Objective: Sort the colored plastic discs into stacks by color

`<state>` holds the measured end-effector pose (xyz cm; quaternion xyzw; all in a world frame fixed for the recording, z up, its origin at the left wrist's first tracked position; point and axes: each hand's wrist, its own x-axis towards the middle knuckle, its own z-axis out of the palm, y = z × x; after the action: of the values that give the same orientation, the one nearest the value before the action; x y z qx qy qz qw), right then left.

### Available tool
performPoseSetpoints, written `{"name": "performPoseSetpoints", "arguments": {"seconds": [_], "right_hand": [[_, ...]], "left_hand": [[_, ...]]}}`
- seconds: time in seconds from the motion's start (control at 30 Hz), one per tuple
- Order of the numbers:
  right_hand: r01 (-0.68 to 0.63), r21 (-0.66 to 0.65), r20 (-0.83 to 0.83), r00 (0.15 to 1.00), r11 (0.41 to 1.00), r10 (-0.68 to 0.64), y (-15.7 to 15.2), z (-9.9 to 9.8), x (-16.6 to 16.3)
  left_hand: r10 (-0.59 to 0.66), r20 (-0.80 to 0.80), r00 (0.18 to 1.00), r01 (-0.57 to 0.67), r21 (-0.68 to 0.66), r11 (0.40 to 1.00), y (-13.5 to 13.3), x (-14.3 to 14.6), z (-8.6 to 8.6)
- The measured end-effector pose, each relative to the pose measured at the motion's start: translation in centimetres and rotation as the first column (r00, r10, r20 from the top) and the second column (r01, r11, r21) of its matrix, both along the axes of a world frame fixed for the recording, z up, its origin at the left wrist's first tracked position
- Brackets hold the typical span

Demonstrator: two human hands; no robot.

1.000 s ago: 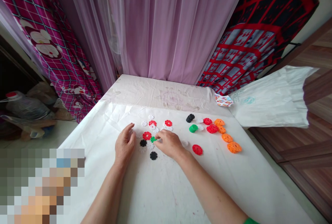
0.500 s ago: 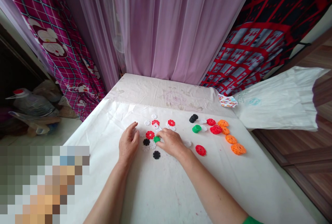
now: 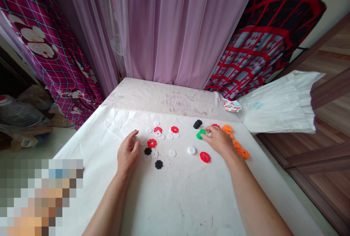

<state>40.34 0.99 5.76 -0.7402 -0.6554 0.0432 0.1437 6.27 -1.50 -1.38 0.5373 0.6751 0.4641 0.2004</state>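
My right hand [image 3: 220, 139] pinches a green notched plastic disc [image 3: 202, 131] over the small green stack [image 3: 199, 136]. Whether that disc rests on the stack, I cannot tell. My left hand [image 3: 128, 151] is at the left edge of the scattered discs, fingers stretched out and holding nothing. Close to it lie a red disc [image 3: 152, 143], a black disc [image 3: 148, 151] and several white discs [image 3: 154, 153]. Another black disc [image 3: 159, 164] sits nearer to me. Part of a red pile [image 3: 216, 125] is hidden behind my right hand.
A black stack [image 3: 197, 124] stands behind the green one. Orange piles [image 3: 242, 153] line the right side, with a white pile [image 3: 191, 150] and a red pile [image 3: 205, 157] nearer. A white bag [image 3: 281, 103] lies at the table's right edge. Purple curtains [image 3: 180, 28] hang behind.
My right hand has carried the green disc from the scattered discs rightward to the green stack. The left hand stays beside the scattered discs. The camera view has shifted slightly right.
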Motion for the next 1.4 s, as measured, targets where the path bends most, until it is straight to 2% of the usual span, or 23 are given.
{"name": "performPoseSetpoints", "arguments": {"seconds": [0.13,0.37,0.57,0.7,0.77,0.83,0.97,1.1,1.2,1.4], "right_hand": [[0.017,-0.030,0.031,0.999,0.999,-0.016,0.8,-0.2,2.2],[-0.021,-0.081,0.056,0.998,0.996,0.025,1.4,-1.0,1.6],[-0.007,-0.088,0.055,0.998,0.996,0.012,1.2,0.0,1.4],[-0.139,-0.032,0.038,0.989,0.990,0.140,2.0,0.8,-1.4],[-0.243,-0.066,0.034,0.969,0.968,0.245,2.8,0.9,-3.6],[-0.288,-0.145,0.049,0.953,0.947,0.298,3.7,0.9,-6.0],[-0.156,-0.316,0.117,0.973,0.936,0.201,5.3,0.5,-9.9],[-0.101,-0.395,0.179,0.966,0.913,0.185,6.0,0.4,-11.8],[-0.091,-0.417,0.194,0.963,0.904,0.186,6.1,0.4,-12.2],[-0.125,-0.362,0.226,0.950,0.924,0.217,5.7,-0.3,-13.0]], "left_hand": [[0.013,0.014,1.000,-0.013,-0.016,1.000,0.0,0.0,0.1],[0.016,0.013,1.000,-0.015,-0.012,1.000,0.1,-0.2,-0.2],[0.010,0.008,1.000,-0.010,-0.015,1.000,0.2,-0.2,-0.4],[0.013,0.008,1.000,-0.013,-0.007,1.000,0.2,-0.2,-0.4],[0.017,0.010,1.000,-0.017,-0.012,1.000,0.2,-0.1,-0.4],[0.019,0.013,1.000,-0.019,-0.015,1.000,0.1,-0.1,-0.3],[0.016,0.023,1.000,-0.016,-0.009,1.000,0.1,-0.1,-0.3],[0.013,0.025,1.000,-0.014,0.001,1.000,0.1,0.0,-0.3],[0.013,0.027,1.000,-0.013,-0.008,1.000,0.0,0.0,-0.3],[0.010,0.022,1.000,-0.010,-0.001,1.000,0.1,0.0,-0.2]]}}
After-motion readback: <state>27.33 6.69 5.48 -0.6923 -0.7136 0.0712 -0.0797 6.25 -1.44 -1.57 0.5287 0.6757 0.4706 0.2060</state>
